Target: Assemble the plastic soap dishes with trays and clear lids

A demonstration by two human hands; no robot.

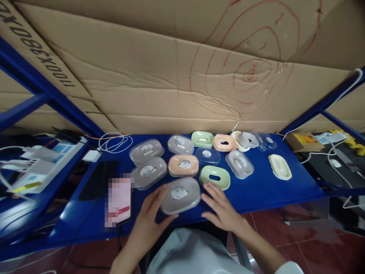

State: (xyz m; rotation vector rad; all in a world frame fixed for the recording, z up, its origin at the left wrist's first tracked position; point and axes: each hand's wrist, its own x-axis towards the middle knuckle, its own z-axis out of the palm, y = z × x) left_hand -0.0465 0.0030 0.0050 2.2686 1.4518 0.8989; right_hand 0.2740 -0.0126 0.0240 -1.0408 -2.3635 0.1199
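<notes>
A grey soap box (186, 201) with a clear lid and a round label is in front of me near the table's front edge. My left hand (154, 209) grips its left end, thumb at the near side and fingers at the far side. Off its right end, my right hand (218, 207) is open with fingers spread and nothing in them. Just beyond the right fingertips lies a green soap dish part (224, 183) with an oval opening. An orange soap box (175, 167) and another grey soap box (159, 174) sit behind the held one.
More grey boxes (155, 145), green (202, 143) and orange parts (228, 137), and clear lids (213, 159) stand further back. A cream dish (281, 167) lies at right. At left are a phone (121, 201), a white cable (115, 146) and a power strip (48, 167). Cardboard (142, 76) walls the back.
</notes>
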